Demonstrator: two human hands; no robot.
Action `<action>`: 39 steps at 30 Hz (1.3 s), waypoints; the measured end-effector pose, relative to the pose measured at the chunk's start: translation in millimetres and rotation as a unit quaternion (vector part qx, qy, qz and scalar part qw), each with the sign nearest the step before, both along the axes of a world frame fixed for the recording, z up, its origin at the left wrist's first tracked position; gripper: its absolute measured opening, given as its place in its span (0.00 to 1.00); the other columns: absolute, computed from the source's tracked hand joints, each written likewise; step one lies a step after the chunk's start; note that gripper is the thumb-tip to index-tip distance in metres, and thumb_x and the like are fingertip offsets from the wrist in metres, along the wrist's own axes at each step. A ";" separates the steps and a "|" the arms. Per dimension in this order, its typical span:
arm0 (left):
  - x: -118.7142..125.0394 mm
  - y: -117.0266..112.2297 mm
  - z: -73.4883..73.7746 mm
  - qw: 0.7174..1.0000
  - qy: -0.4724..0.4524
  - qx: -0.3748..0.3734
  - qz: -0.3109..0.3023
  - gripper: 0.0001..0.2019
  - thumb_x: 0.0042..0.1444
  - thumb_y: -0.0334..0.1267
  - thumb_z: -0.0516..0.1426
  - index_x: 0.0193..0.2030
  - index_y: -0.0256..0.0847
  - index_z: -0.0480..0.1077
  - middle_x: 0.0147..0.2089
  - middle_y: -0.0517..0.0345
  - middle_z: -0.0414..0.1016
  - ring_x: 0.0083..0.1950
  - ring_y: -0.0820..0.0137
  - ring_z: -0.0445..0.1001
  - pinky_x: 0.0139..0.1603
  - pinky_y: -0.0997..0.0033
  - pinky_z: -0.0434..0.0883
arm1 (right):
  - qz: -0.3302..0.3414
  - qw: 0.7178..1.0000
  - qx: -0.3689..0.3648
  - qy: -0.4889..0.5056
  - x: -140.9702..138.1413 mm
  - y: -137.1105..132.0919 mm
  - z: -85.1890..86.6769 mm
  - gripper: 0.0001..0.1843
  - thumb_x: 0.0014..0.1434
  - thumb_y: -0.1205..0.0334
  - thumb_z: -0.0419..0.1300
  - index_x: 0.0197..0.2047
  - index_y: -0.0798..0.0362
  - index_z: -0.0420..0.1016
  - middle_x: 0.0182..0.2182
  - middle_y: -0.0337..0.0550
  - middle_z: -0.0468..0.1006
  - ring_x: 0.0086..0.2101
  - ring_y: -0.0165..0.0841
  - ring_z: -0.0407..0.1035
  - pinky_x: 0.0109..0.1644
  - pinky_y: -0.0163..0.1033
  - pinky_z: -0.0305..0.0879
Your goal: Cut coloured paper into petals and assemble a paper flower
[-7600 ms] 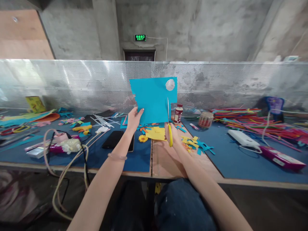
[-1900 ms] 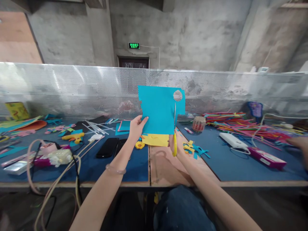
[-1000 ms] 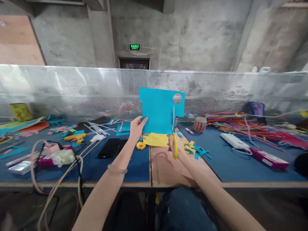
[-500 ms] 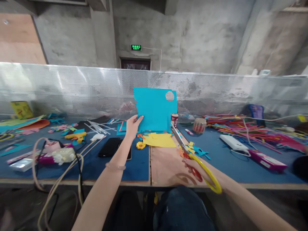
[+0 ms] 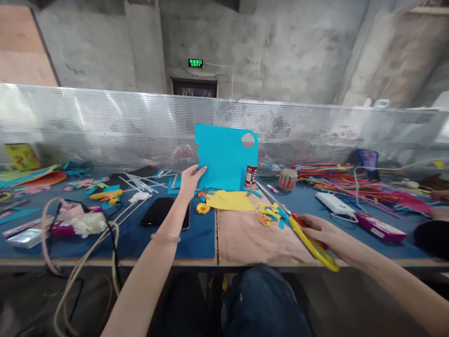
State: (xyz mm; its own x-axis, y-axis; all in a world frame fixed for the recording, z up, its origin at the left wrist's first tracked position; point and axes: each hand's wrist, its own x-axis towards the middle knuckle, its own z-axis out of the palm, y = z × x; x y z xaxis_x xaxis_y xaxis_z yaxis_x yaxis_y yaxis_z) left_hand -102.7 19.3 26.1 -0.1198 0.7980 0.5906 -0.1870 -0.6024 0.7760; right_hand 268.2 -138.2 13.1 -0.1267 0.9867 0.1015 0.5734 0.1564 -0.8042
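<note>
My left hand (image 5: 190, 181) pinches the lower left edge of a blue paper sheet (image 5: 220, 154), which stands upright. The sheet has a scalloped hole near its upper right corner and a ragged left edge. In my right hand (image 5: 317, 229) is a pair of scissors (image 5: 308, 243) with a yellow and a red handle; the blades point forward and left, apart from the sheet. Below the sheet, yellow paper (image 5: 229, 201) lies on the table beside a yellow paper flower (image 5: 202, 208). Orange, yellow and blue scraps (image 5: 268, 213) lie between the yellow paper and the scissors.
A dark red can (image 5: 250, 175) stands by the sheet's lower right. Phones (image 5: 157, 211), a yellow glue gun (image 5: 106, 196) and loose cables (image 5: 101, 248) lie left. A white power bank (image 5: 335, 203), a purple box (image 5: 380, 228) and colourful pipe cleaners (image 5: 326, 175) lie right. A perforated metal screen (image 5: 140, 126) runs behind.
My right hand has moved right with the scissors, away from the blue sheet. My left hand still holds the sheet in nearly the same place. The view has shifted slightly.
</note>
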 end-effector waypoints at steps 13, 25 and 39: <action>1.4 -0.3 -1.8 0.999 -0.010 -0.011 -0.042 0.23 0.47 0.50 0.64 0.47 0.38 0.76 0.43 0.51 0.80 0.43 0.60 0.78 0.49 0.57 0.73 | 0.080 0.914 -0.112 0.382 11.4 3.9 -47.1 0.26 0.45 0.59 0.71 0.48 0.51 0.74 0.37 0.46 0.73 0.32 0.31 0.70 0.33 0.33 0.72; 4.3 -0.7 -3.7 0.999 0.018 -0.011 -0.041 0.22 0.47 0.52 0.63 0.44 0.38 0.76 0.44 0.51 0.80 0.44 0.59 0.77 0.48 0.59 0.73 | 0.147 0.831 -0.046 0.534 -33.7 1.6 -40.5 0.17 0.44 0.56 0.72 0.29 0.51 0.69 0.25 0.35 0.59 0.21 0.22 0.48 0.17 0.23 0.55; 8.0 -3.5 -2.4 0.999 0.025 -0.015 -0.043 0.24 0.45 0.54 0.64 0.44 0.39 0.77 0.41 0.52 0.80 0.42 0.59 0.78 0.46 0.59 0.74 | 0.101 0.903 0.006 0.417 -31.7 -14.8 -52.5 0.33 0.38 0.27 0.61 0.34 0.46 0.66 0.26 0.40 0.59 0.22 0.29 0.50 0.19 0.36 0.55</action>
State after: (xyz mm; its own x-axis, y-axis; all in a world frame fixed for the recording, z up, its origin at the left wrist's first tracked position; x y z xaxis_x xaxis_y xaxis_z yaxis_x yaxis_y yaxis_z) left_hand -94.7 15.8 23.8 -0.0206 0.8215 0.5698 -0.1985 -0.5620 0.8030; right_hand 236.6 -153.1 -39.4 -0.1781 0.9502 0.2559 -0.2718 0.2024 -0.9408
